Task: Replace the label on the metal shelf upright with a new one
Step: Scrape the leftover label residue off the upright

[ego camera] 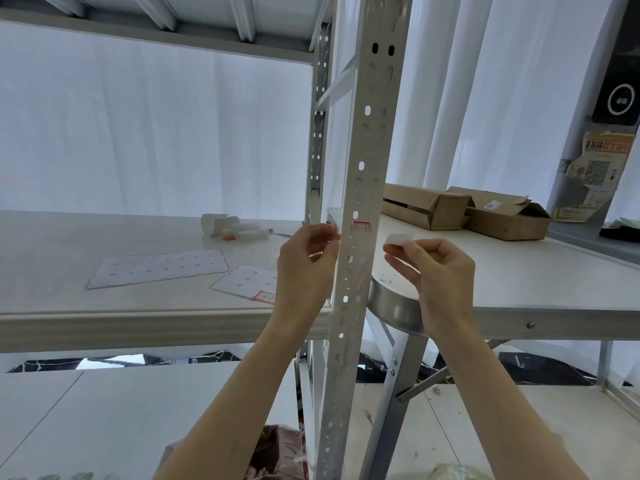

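A grey perforated metal shelf upright (363,174) runs down the middle of the view. A small label remnant with a red top edge (361,226) sticks to its front face. My left hand (308,268) is just left of the upright, fingers curled, the fingertips pinching a small pale scrap at the upright's edge. My right hand (436,268) is to the right of the upright and pinches a small crumpled white piece of label (398,238) between thumb and fingers.
Two label sheets with red borders (159,268) (247,282) lie on the shelf board, one with a handwritten label (266,296). White rolls and markers (232,227) lie behind. Open cardboard boxes (464,211) sit on the table (554,271) to the right.
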